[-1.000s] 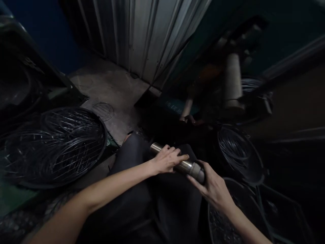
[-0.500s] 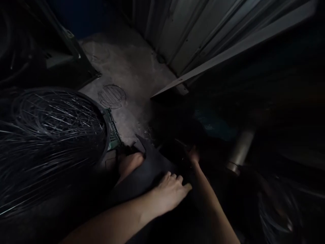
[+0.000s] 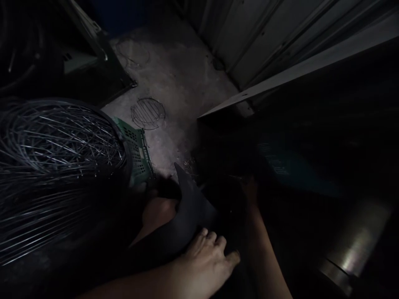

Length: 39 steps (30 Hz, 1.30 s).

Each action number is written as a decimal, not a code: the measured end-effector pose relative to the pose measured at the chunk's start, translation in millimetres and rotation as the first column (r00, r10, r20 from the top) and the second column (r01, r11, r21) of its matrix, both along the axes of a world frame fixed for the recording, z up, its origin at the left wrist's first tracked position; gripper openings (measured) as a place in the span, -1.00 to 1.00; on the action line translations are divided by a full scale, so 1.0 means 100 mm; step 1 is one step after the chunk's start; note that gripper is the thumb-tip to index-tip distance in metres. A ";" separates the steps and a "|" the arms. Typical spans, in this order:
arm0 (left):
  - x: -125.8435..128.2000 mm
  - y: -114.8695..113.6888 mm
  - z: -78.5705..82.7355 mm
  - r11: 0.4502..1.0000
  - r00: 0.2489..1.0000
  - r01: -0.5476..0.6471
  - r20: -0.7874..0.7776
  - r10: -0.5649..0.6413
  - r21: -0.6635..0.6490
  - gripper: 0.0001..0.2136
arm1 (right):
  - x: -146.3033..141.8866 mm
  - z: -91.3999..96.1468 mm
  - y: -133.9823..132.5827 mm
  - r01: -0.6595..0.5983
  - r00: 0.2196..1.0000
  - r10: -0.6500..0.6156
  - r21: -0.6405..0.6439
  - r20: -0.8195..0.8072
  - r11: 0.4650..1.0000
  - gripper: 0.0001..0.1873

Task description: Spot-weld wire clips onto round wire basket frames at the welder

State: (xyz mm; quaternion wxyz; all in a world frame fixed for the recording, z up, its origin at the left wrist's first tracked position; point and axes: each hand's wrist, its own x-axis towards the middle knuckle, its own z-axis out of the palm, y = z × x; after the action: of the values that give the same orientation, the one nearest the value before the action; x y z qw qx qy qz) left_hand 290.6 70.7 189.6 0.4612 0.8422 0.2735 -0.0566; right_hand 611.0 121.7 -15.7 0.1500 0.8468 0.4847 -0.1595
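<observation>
My left hand (image 3: 210, 257) lies over dark cloth (image 3: 190, 207) on my lap, knuckles up, its fingers slightly bent and the thumb apart. It appears to hold nothing. My right hand (image 3: 250, 191) reaches forward into deep shadow, lower than the edge of a pale panel. A thin light streak shows by its fingertips, too dim to name. Darkness hides how its fingers are set. A bare foot or leg (image 3: 158, 214) shows beside the cloth.
At left, a round container holds a large tangle of thin dark wires or strips (image 3: 71, 137). A green perforated crate (image 3: 135, 149) stands beside it. A round wire rack (image 3: 148, 113) lies on the concrete floor. The pale panel edge (image 3: 280, 85) and a metal cylinder (image 3: 358, 241) are at right.
The view has shifted, so the floor, rack and crate sit differently and the metal cylinder appears larger and lower. My left hand stays on the cloth; my right hand is further into shadow.
</observation>
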 end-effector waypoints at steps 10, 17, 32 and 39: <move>-0.01 0.08 -0.08 0.964 0.976 0.196 -0.132 -0.173 0.180 -0.61 | -1.10 1.13 -0.48 -0.001 0.957 0.061 0.207 -0.283 0.978 -0.40; -0.12 -0.26 0.01 0.816 0.939 0.276 -0.324 -0.116 0.508 -0.86 | -1.79 2.15 -2.46 -0.051 0.977 0.166 0.610 -0.133 0.791 -0.45; -0.14 -0.74 0.60 0.426 0.906 0.413 -0.316 -0.282 0.805 -0.63 | -2.55 2.35 -3.74 0.295 0.950 -0.283 0.691 -0.135 0.660 -0.56; -0.80 -1.75 -0.24 0.586 0.866 0.496 -0.322 -0.382 0.640 -0.59 | -3.01 2.23 -4.08 0.238 0.971 -0.183 0.563 -0.153 0.792 -0.53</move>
State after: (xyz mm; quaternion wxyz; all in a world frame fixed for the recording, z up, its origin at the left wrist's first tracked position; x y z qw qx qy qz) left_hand 210.5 -104.0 165.4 0.0534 0.9868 0.0906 -0.1233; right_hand 310.0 -286.6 206.8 -0.1544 0.8927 0.4192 -0.0589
